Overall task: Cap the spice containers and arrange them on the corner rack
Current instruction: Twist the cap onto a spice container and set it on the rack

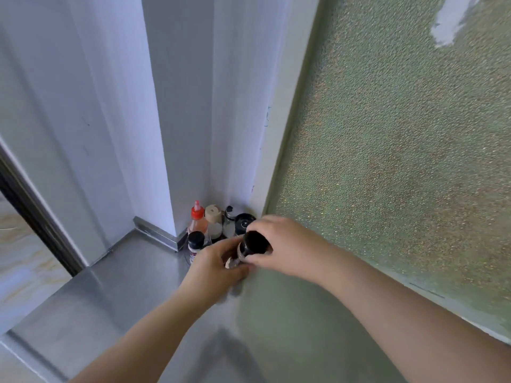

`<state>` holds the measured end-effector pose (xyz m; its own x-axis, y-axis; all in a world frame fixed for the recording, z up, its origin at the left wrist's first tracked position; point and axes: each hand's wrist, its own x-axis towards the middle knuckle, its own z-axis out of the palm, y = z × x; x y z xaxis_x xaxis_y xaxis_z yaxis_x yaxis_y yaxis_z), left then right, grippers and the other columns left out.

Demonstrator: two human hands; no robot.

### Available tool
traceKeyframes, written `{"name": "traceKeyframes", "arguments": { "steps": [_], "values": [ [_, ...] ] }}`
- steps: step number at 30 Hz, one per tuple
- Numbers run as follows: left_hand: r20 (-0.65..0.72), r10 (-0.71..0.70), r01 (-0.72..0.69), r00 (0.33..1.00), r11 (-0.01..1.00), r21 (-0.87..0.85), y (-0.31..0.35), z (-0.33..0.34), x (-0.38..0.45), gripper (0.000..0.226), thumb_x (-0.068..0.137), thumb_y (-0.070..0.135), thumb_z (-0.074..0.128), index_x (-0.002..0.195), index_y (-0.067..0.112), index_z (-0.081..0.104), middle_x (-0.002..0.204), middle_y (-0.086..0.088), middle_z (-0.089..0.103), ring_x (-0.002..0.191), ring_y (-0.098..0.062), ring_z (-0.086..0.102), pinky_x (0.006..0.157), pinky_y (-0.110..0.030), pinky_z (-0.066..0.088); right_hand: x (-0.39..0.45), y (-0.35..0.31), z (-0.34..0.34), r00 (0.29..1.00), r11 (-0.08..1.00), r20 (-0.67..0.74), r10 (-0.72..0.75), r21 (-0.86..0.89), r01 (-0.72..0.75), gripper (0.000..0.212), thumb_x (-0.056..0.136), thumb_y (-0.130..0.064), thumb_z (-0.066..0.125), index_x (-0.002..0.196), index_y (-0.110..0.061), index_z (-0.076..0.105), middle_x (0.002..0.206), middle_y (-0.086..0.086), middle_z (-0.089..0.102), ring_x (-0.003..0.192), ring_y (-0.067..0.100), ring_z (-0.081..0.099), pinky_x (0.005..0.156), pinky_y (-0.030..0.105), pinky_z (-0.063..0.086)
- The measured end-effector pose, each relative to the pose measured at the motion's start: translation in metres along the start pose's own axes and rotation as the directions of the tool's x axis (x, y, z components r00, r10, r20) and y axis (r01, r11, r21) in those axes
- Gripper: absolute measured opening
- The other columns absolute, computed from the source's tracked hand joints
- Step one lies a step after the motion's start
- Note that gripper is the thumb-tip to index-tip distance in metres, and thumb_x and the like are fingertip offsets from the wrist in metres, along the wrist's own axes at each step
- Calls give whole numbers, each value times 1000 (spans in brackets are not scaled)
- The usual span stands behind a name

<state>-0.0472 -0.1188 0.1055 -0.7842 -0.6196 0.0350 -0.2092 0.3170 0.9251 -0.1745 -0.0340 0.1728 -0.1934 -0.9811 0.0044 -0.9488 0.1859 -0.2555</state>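
The frosted window point(401, 161) fills your right side and the white wall point(110, 106) your left, meeting in the corner ahead. Below them the steel tabletop point(124, 294) runs up to that corner, and there the corner rack point(218, 240) sits, mostly hidden behind its bottles.

On the rack you have a red-capped squeeze bottle point(197, 219), a beige-capped shaker point(213, 221), a small clear bottle with a dark top point(229, 223) and a black round lid point(244, 223) at the right end. A black-capped jar point(195, 244) stands in front of them, just left of your hands.

Your two hands meet just short of the rack. Your left hand point(213, 268) is curled round the body of the spice container point(243, 251), holding it from below and from the left. Your right hand point(279, 244) comes over from the right and pinches its black cap point(256, 242) with thumb and fingers. The container leans, its long axis running from your left palm up and to the right, cap end toward the window.

Judging by this grip, you are capping: turn the cap about that tilted axis while the left hand holds the body. Whether the cap is seated yet cannot be told. The rack lies straight ahead and a little left of the container, nearer your left hand, so that hand looks best placed to set it down, upright.
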Motion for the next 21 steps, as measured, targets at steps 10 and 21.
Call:
{"name": "traceKeyframes", "arguments": {
  "steps": [10,21],
  "values": [
    [-177,-146,148,973,989,1,-50,-69,61,53,76,7,69,122,27,50,96,20,61,90,7,60,90,-23,46,111,29,44,991,991,-31,130,21,-130,52,85,-23,65,133,-12,47,128,10,51,116,27,52,96,31,38],
    [-84,-215,227,973,960,166,-99,-80,80,42,81,12,63,121,24,55,111,6,64,102,-11,59,91,-25,45,160,41,137,950,974,240,201,56,-220,53,84,-15,65,134,-15,47,136,11,46,127,28,44,104,32,33]
  ]
}}
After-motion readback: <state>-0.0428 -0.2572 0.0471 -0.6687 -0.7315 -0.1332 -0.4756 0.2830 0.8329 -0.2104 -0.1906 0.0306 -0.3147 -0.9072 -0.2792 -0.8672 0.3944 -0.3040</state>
